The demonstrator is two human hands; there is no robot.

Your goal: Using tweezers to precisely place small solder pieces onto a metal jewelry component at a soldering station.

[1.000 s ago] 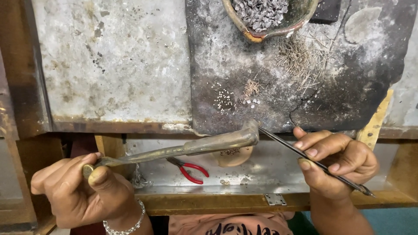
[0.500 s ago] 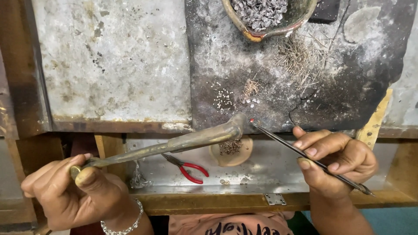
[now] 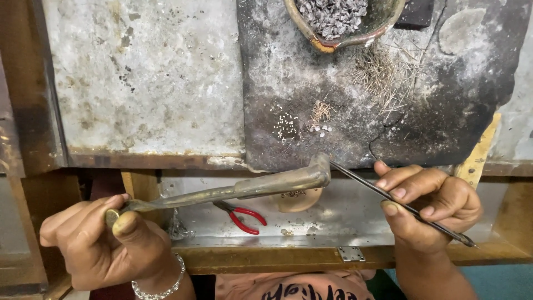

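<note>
My left hand (image 3: 105, 244) grips the thin end of a long tarnished brass blowpipe (image 3: 250, 188), whose bent thick tip lies at the front edge of the dark scorched slab (image 3: 444, 111). My right hand (image 3: 433, 208) pinches thin dark tweezers (image 3: 366, 186), their point touching the pipe's tip. Just beyond the tip, on the slab, lie a cluster of tiny white beads (image 3: 286, 126) and a small bunch of fine wire bits (image 3: 321, 111). A small round wooden dish (image 3: 300, 199) sits under the pipe's tip.
A clay bowl (image 3: 316, 34) holding grey granules stands at the slab's far edge, with scattered fine wires (image 3: 383, 72) beside it. Red-handled pliers (image 3: 244, 218) lie in the metal tray (image 3: 327, 233) below. A pale worn metal sheet (image 3: 144, 78) covers the left of the bench.
The blowpipe tip has swung left and back right, ending at the slab's front edge. The tweezers' point stayed close to it. Both hands shifted slightly.
</note>
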